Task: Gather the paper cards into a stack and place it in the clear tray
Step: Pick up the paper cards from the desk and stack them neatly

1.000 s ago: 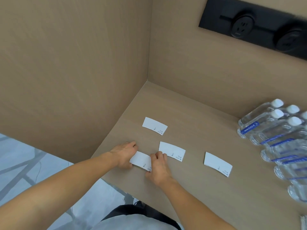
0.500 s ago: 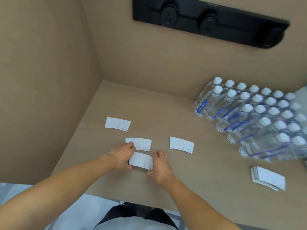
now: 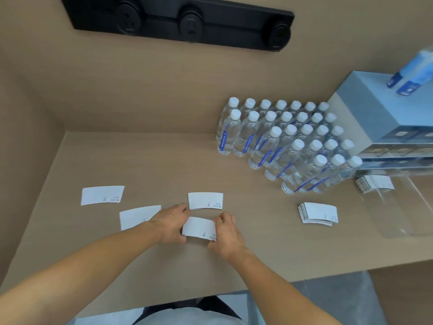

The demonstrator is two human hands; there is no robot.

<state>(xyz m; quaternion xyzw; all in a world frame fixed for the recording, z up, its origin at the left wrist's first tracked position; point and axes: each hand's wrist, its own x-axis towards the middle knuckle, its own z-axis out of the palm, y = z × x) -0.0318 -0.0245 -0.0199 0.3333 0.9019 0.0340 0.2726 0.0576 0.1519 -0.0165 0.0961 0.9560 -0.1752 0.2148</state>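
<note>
Both hands hold one white paper card [image 3: 198, 230] just above the wooden counter: my left hand [image 3: 170, 223] pinches its left end, my right hand [image 3: 225, 233] its right end. Three more white cards lie flat nearby: one at the far left [image 3: 102, 195], one partly under my left wrist [image 3: 138, 216], one just beyond the held card [image 3: 205, 201]. A stack of cards [image 3: 318, 213] rests to the right. The clear tray [image 3: 398, 207] sits at the right edge, with another small stack [image 3: 374, 183] at its far end.
Several rows of water bottles with white caps [image 3: 288, 141] stand at the back right. A grey-blue drawer box [image 3: 386, 113] stands behind the tray. A black socket strip [image 3: 182, 22] is on the back wall. The counter's front edge [image 3: 164, 299] runs below my arms.
The view has swung to the right, bringing the bottles, the card stack and the clear tray into sight. Both hands still hold the same card, now shifted right of the neighbouring cards.
</note>
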